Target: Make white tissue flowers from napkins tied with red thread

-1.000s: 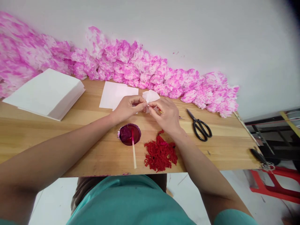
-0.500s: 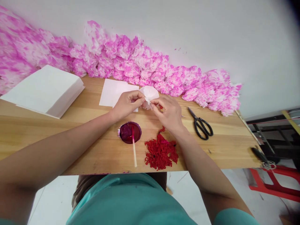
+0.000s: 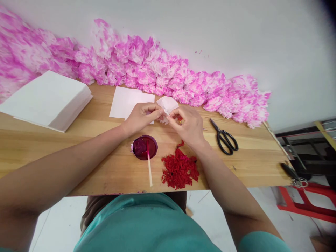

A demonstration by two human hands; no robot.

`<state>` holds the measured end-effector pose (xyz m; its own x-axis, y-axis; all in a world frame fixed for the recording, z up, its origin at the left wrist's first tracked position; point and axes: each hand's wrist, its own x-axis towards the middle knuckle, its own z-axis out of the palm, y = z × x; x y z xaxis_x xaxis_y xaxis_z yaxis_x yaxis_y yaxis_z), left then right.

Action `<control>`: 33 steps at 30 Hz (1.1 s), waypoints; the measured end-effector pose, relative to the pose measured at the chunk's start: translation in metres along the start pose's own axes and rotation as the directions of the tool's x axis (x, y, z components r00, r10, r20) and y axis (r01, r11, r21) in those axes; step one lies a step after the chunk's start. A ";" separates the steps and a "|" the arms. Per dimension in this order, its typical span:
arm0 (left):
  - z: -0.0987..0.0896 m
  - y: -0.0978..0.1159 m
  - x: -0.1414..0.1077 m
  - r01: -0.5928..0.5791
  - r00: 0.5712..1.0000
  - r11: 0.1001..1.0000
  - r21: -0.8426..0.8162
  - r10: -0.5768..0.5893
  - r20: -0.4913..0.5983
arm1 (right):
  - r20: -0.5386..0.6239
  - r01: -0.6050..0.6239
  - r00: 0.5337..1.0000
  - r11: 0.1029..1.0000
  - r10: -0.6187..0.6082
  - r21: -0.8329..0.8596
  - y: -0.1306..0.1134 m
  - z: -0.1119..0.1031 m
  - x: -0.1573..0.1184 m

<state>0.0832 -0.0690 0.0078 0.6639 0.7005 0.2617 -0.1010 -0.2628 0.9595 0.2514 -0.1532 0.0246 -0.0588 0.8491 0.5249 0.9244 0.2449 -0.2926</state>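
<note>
My left hand [image 3: 144, 115] pinches the gathered middle of a thin white paper piece [image 3: 168, 103] between thumb and forefinger. From the other side, my right hand [image 3: 187, 124] pinches the same paper, its fingertips almost touching those of the left. The paper fans out beyond my fingers. A bit of red shows under my right hand. Nearer to me are a round dish of dark red-purple liquid [image 3: 152, 148] with a pale stick [image 3: 149, 171] resting in it, and a heap of red yarn pieces [image 3: 180, 169].
White sheets [image 3: 122, 101] lie behind my left hand, a thick white paper stack [image 3: 49, 96] at the left. Black-handled scissors [image 3: 227, 141] lie right of my right hand. Pink-and-white paper flowers [image 3: 162, 70] line the wall. A red stool [image 3: 307, 203] stands beyond the table [image 3: 257, 168].
Both hands stay at the paper, with only small finger shifts at its gathered middle. The view has shifted slightly.
</note>
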 end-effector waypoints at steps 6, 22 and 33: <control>0.000 -0.001 0.000 -0.007 1.000 0.999 0.040 0.007 -0.007 | -0.013 -0.008 1.000 0.999 0.008 0.048 0.001 0.001 -0.001; 0.003 -0.004 0.000 -0.053 0.993 0.963 0.264 0.080 -0.091 | 0.021 -0.049 0.999 0.971 0.045 0.233 0.001 0.005 -0.004; 0.005 -0.005 -0.001 -0.070 0.985 0.899 0.431 0.130 -0.111 | 0.045 -0.025 0.999 0.971 0.015 0.239 0.000 0.010 -0.005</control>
<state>0.0867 -0.0714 0.0029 0.5587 0.7299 0.3938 0.1826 -0.5714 0.8001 0.2483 -0.1530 0.0140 -0.0615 0.8728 0.4842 0.8087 0.3279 -0.4883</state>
